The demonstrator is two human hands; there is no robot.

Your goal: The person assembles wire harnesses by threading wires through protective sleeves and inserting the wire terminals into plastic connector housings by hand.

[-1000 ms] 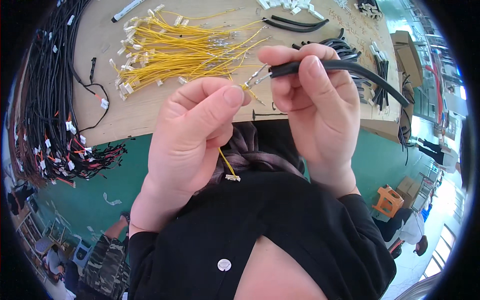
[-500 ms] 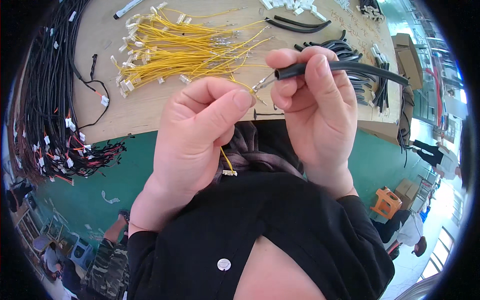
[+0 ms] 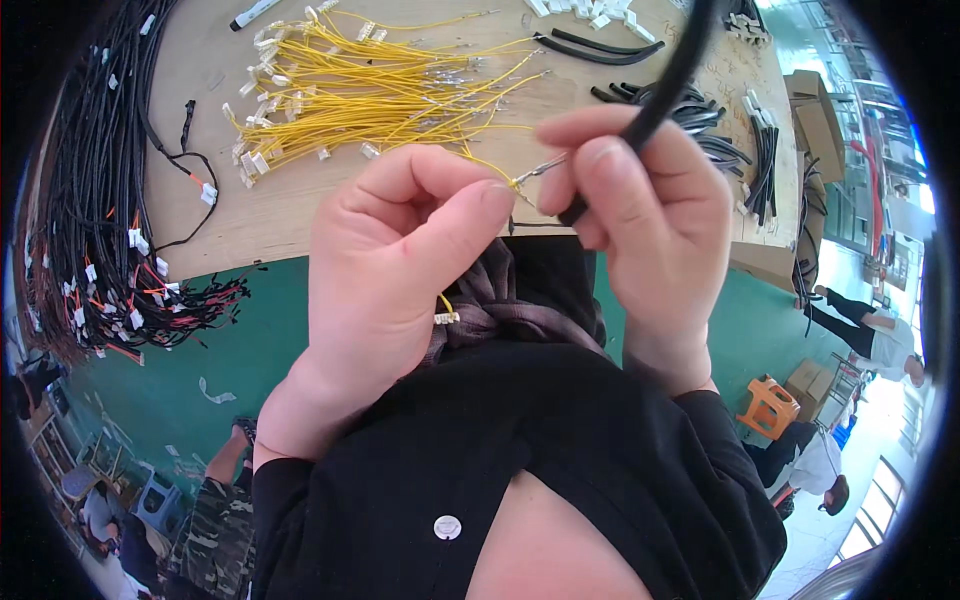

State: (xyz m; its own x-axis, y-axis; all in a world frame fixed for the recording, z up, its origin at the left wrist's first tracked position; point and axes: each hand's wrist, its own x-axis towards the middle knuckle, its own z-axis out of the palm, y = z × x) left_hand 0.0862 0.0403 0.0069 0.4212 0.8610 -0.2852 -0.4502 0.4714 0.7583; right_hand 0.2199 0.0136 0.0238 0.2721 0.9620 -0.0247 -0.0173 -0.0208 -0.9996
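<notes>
My left hand [image 3: 390, 255] is closed in a pinch on a thin yellow wire [image 3: 514, 183] whose end carries metal crimp terminals [image 3: 540, 169]. Below that hand, a small white connector [image 3: 446, 318] dangles from the yellow wire. My right hand [image 3: 655, 215] grips a black sleeve tube [image 3: 675, 75], now steeply tilted, with its lower end poking out beneath the fingers. One terminal reaches to the right fingertips; whether they pinch it cannot be made out. Beyond both hands lies a bundle of yellow wires [image 3: 390, 100] with white connectors at their left ends.
Black tubes [image 3: 600, 50] and a pile of short ones [image 3: 720, 150] lie on the wooden table [image 3: 300, 222]. White connector housings [image 3: 600, 12] sit at the back. Black cable harnesses [image 3: 110, 200] hang over the left edge. An orange stool [image 3: 768, 405] and other people are off to the right.
The black tube has swung from nearly level to steeply upright in my right hand, its open end now down. The white connector hangs slightly higher. My left hand keeps its pinch.
</notes>
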